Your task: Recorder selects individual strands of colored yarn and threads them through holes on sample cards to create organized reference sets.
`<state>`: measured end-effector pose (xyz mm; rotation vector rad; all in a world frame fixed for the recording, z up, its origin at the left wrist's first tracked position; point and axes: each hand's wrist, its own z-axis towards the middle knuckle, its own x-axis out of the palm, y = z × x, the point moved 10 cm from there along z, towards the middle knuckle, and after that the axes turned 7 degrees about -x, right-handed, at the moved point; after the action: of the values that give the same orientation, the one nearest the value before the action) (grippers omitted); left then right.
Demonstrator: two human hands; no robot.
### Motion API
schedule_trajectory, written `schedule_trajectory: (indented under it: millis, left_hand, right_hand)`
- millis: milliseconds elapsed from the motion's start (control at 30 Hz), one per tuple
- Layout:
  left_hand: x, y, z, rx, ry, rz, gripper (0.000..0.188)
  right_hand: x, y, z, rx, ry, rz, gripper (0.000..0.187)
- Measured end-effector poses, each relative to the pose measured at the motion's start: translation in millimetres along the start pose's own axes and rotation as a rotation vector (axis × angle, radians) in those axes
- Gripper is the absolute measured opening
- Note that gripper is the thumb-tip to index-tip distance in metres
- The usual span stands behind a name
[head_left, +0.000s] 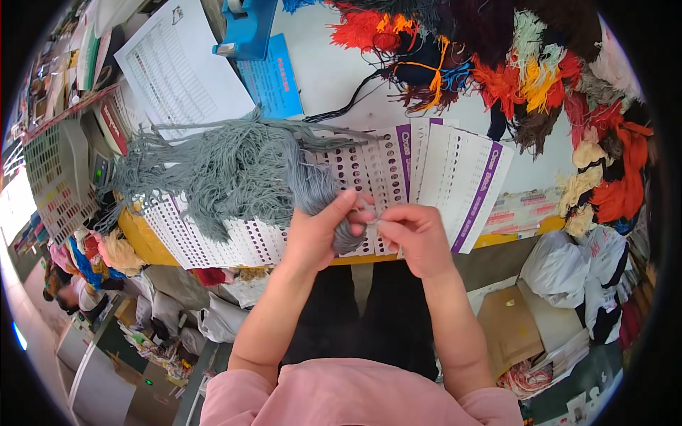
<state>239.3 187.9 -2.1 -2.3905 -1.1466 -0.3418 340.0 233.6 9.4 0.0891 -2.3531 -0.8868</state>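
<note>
My left hand point(312, 231) is wrapped around the end of a thick hank of grey yarn point(309, 181) near the table's front edge. The looped end of the hank hangs just below its fingers. Close beside it on the right, my right hand point(420, 238) is closed in a pinch, its fingertips almost meeting the left ones. Something thin and pale seems to be between them, too small to make out. A tangled heap of loose grey yarn point(234, 170) lies to the left, joined to the hank. White punched cards with purple bands point(458, 177) are spread beneath the yarn and hands.
At the back stand a blue tape dispenser point(249, 28), a blue booklet point(273, 78) and a printed sheet point(181, 67). Colourful yarn bundles point(526, 78) crowd the back right. Below the table's right side are white plastic bags point(561, 270) and a cardboard box point(508, 326).
</note>
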Motion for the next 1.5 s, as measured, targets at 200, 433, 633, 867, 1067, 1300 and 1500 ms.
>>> schedule_trajectory:
  millis: [200,433,633,867,1067,1300,1500]
  left_hand:
    - [-147,-68,-43,0.219,0.400,-0.764,0.011]
    - [-250,-77,-126,0.144,0.086,-0.814,0.039]
    - [-21,21,35,-0.090,0.069,-0.119,0.024]
    - [45,10,103,0.167,-0.094,0.334,0.017]
    - [33,-3,93,0.233,-0.303,0.650,0.012]
    - [28,-7,97,0.245,-0.284,0.795,0.012]
    - [35,-3,110,0.278,-0.117,0.505,0.012]
  right_hand:
    - [-89,112,-21,-0.374,0.137,0.680,0.010]
    - [-322,295,-101,-0.892,-0.291,0.273,0.021]
    - [-141,89,19,-0.626,-0.407,-0.804,0.007]
    - [-79,59,22,-0.978,-0.397,-1.221,0.021]
    - [-89,60,23,-0.900,-0.436,-1.211,0.022]
    - [-44,51,44,-0.972,-0.203,-1.362,0.039]
    - [-47,41,51,-0.983,-0.090,-1.320,0.042]
